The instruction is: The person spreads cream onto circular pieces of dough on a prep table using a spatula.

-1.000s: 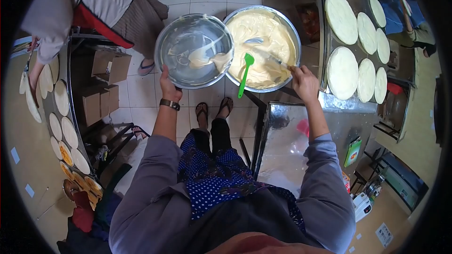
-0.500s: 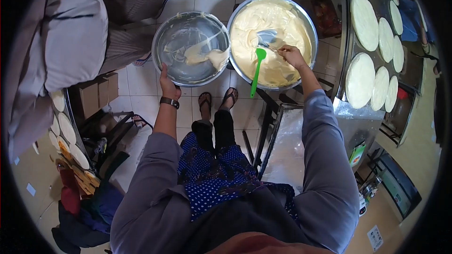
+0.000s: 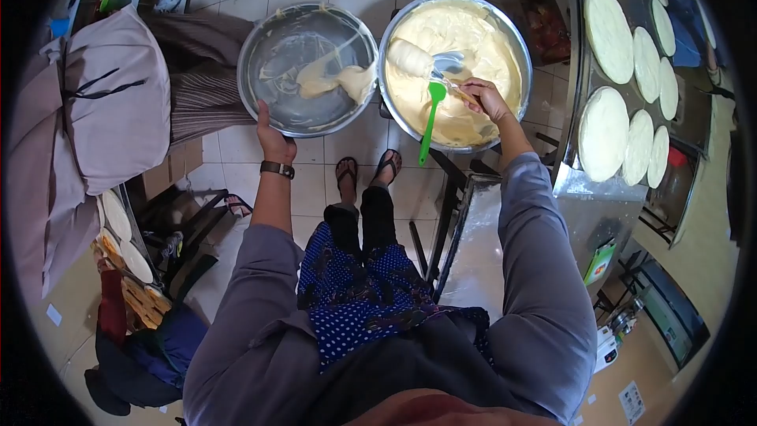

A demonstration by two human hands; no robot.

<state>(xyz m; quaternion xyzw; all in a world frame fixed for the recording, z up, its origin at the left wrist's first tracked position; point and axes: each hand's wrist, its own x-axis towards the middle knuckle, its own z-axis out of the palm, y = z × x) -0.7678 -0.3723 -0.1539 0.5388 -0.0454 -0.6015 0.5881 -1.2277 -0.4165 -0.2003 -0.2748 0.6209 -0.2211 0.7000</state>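
My left hand [image 3: 276,142] grips the near rim of a large metal bowl [image 3: 276,102], whose walls are smeared with cream-coloured batter. A thick streak of batter [image 3: 351,79] lies at that bowl's right side. Closed around a wooden-handled utensil, my right hand [image 3: 482,99] is over a second metal bowl [image 3: 526,71] full of pale yellow batter [image 3: 481,24]. Batter covers the utensil's head [image 3: 412,57], so its shape is hidden. A green spatula [image 3: 433,114] rests across the second bowl's near rim, just left of my right hand.
Flat round dough pieces [image 3: 609,35] lie on a metal table at right. At left a person in an apron [image 3: 118,102] stands close to the first bowl. More rounds [image 3: 134,260] lie at lower left. A floury metal surface [image 3: 481,244] is beside my right arm.
My right hand has lifted the utensil out of the batter with a lump on its head. The bowl in my left hand has shifted slightly left and away. The person at left has moved.
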